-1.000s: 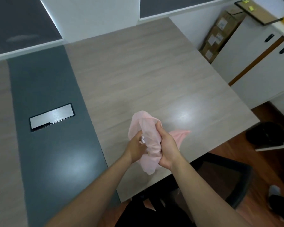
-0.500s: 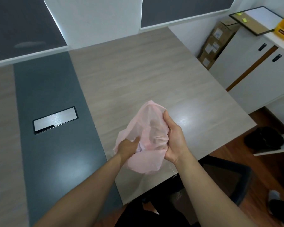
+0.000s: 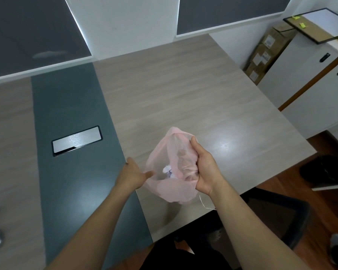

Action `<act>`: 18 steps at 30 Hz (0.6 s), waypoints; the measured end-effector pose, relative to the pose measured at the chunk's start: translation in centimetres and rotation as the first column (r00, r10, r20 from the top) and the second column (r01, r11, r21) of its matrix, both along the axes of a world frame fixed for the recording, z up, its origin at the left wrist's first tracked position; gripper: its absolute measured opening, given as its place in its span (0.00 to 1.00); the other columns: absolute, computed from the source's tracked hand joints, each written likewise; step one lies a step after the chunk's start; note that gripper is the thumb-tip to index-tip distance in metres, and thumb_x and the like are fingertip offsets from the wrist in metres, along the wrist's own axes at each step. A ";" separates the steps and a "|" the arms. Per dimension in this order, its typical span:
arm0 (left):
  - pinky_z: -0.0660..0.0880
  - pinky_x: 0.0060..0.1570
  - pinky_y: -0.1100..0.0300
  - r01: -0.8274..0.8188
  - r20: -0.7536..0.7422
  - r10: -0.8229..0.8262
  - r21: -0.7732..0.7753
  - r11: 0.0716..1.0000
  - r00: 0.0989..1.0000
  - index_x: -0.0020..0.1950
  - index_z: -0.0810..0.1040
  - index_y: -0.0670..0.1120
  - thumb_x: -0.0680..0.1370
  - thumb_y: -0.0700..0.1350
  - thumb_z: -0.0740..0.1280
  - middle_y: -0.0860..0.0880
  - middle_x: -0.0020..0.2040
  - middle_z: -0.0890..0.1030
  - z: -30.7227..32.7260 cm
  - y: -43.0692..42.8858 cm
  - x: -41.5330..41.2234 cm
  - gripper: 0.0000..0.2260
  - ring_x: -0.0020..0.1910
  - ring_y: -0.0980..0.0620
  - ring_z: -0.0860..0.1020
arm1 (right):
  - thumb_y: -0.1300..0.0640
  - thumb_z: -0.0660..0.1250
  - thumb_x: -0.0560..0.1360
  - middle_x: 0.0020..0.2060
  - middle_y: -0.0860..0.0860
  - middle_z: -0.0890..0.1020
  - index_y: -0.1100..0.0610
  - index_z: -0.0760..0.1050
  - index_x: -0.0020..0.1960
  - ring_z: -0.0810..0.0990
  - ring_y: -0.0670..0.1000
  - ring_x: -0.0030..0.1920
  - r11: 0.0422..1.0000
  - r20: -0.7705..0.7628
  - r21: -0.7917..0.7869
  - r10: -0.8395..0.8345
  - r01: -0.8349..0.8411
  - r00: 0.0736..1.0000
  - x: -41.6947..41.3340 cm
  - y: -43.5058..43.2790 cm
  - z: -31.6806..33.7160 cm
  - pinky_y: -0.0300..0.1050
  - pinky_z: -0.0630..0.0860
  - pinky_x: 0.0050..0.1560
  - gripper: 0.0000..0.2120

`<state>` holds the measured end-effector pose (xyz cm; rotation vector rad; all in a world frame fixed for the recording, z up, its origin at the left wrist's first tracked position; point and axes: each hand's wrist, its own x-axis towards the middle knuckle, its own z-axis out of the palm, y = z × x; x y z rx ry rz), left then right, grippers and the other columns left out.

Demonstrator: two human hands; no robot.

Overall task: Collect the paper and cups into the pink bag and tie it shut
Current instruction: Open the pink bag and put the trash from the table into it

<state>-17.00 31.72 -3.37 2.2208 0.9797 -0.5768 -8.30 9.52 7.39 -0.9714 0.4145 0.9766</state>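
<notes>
Pale wood-grain counter [image 3: 183, 94] fills the view, with a black mesh chair [image 3: 277, 215] below its near edge. Over that near edge, toward the right corner, hangs the pink bag [image 3: 170, 184], thin translucent film with its mouth gaping upward. Crumpled white paper [image 3: 167, 169] shows inside it, low down. A thin pale string [image 3: 203, 203] trails from its underside. The right hand [image 3: 205, 172] has its grip clamped on the bag's right side, thumb up along the rim and fingers bunched into the film. The left hand [image 3: 132, 175] is beside the bag with its grip apart and fingers spread, thumb at the bag's left wall. Further along, a dark glossy strip [image 3: 66, 114] runs the counter's length and holds a brushed metal hatch [image 3: 77, 140]. Beyond the right edge stand white cabinets [image 3: 310, 90] and stacked cardboard boxes [image 3: 265, 53].
</notes>
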 end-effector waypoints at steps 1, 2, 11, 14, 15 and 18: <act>0.78 0.56 0.49 -0.040 0.000 0.040 -0.064 0.997 0.999 0.79 0.62 0.44 0.69 0.69 0.80 0.43 0.72 0.72 -0.6 -0.2 0.0 0.50 0.68 0.39 0.78 | 0.34 0.67 0.84 0.45 0.57 0.81 0.59 0.86 0.65 0.81 0.57 0.40 1.000 0.004 -0.006 0.018 -0.018 1.000 0.0 0.1 0.0 0.52 0.79 0.45 0.29; 0.78 0.63 0.46 -0.071 -0.019 0.069 -0.139 0.988 0.997 0.84 0.57 0.46 0.67 0.69 0.81 0.42 0.78 0.68 -1.4 -0.4 0.0 0.56 0.74 0.38 0.75 | 0.33 0.68 0.83 0.44 0.56 0.81 0.58 0.86 0.64 0.80 0.56 0.39 0.999 0.004 -0.001 0.032 -0.032 0.999 0.0 0.2 -0.1 0.51 0.77 0.45 0.29; 0.86 0.45 0.46 -0.498 -0.207 0.616 -0.794 0.348 0.760 0.70 0.81 0.36 0.85 0.36 0.62 0.35 0.64 0.85 -3.4 -2.7 1.3 0.15 0.49 0.39 0.88 | 0.36 0.67 0.85 0.61 0.61 0.87 0.59 0.86 0.68 0.87 0.64 0.59 0.999 0.018 -0.046 -0.020 0.021 1.000 1.2 -1.8 0.5 0.59 0.82 0.66 0.29; 0.86 0.38 0.51 -0.462 -0.195 0.669 -0.852 0.247 0.717 0.62 0.85 0.37 0.84 0.40 0.61 0.37 0.56 0.88 -1.4 -1.9 2.2 0.15 0.41 0.42 0.88 | 0.40 0.65 0.87 0.68 0.64 0.85 0.58 0.83 0.73 0.83 0.69 0.69 0.990 -0.002 -0.088 -0.111 0.110 0.994 1.7 -2.4 -0.2 0.69 0.81 0.68 0.26; 0.85 0.36 0.53 -0.458 -0.186 0.690 -0.858 0.233 0.699 0.55 0.87 0.41 0.86 0.44 0.62 0.40 0.50 0.90 -0.6 -1.4 2.4 0.14 0.38 0.44 0.88 | 0.41 0.64 0.87 0.67 0.64 0.86 0.58 0.82 0.73 0.85 0.68 0.67 0.984 0.000 -0.102 -0.150 0.149 0.989 1.9 -2.7 -0.3 0.67 0.85 0.62 0.25; 0.84 0.42 0.53 -0.402 -0.146 0.766 -0.902 0.157 0.626 0.47 0.89 0.45 0.84 0.49 0.64 0.43 0.48 0.89 0.8 0.9 2.8 0.16 0.40 0.45 0.88 | 0.42 0.62 0.89 0.63 0.60 0.88 0.58 0.83 0.72 0.89 0.62 0.60 0.955 0.018 -0.142 -0.262 0.262 0.965 2.5 -3.9 -0.5 0.57 0.87 0.54 0.24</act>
